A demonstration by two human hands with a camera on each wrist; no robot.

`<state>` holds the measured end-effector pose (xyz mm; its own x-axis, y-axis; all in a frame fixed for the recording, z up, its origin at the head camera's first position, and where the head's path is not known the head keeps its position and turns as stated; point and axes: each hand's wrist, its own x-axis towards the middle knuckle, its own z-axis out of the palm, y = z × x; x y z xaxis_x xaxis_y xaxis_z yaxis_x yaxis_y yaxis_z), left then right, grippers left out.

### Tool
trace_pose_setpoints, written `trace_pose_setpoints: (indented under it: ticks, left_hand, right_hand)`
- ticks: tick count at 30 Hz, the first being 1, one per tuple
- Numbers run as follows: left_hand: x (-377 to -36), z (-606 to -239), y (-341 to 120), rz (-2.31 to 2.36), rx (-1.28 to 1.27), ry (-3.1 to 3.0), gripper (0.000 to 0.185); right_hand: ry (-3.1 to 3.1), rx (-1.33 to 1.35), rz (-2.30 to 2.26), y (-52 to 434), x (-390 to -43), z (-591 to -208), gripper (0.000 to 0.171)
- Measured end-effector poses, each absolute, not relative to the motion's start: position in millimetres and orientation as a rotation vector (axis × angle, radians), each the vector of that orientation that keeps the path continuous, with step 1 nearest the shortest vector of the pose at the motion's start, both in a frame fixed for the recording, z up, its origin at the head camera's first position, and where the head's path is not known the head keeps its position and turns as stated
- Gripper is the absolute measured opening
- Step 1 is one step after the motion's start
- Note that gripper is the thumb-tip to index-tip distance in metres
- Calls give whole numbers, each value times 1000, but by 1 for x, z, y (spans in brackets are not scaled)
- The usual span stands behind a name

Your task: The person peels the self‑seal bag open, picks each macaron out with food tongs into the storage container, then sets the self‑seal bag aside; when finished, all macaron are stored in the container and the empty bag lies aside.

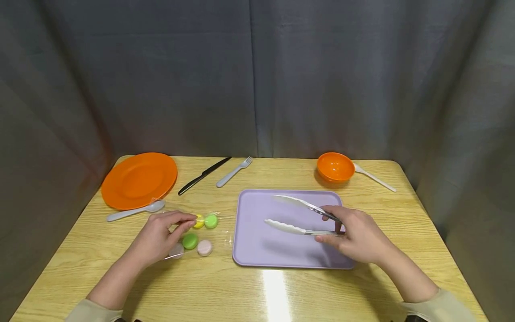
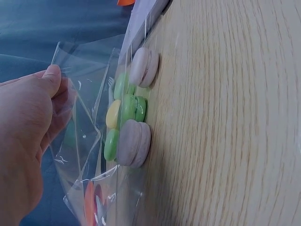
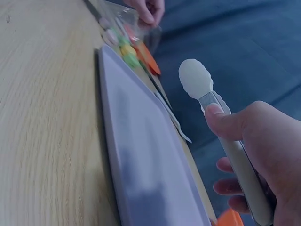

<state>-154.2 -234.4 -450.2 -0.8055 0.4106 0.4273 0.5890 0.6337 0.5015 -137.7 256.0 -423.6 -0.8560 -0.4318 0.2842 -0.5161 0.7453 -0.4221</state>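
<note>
Nearest to us, our right hand [image 1: 358, 237] gripped the metal serving tongs with scalloped tips [image 1: 299, 218] by their handle end, fingers curled round both arms, the tips standing apart over the rectangular lavender plastic tray [image 1: 257, 248]. Our left hand [image 1: 161, 237] pinched the upper edge of the clear plastic bag [image 2: 84, 136] between thumb and fingers, lifting it off the small round macarons [image 1: 197, 235] in green, yellow and pale pink, which lay on the pale wooden table [image 1: 281, 295] just left of the tray.

To do this step well, we judged that the film needed holding high and taut so the tongs could enter flat. We thought a gentle squeeze wisest, taking one macaron across its round faces, since they looked easily crushed.

Farther back lay a grey plastic spoon [image 1: 134, 211], a round orange plate [image 1: 138, 180], a black-handled knife [image 1: 203, 175], a grey plastic fork [image 1: 234, 171] and a small orange bowl [image 1: 335, 167].
</note>
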Motion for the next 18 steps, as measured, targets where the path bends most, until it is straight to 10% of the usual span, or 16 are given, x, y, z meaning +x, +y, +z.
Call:
trace_pose_setpoints:
  ticks: [18]
  left_hand:
    - [-155,-450,-234,-949,-798,-2603,17]
  right_hand:
    - [-2818,1025,624,169,-160,-446,52]
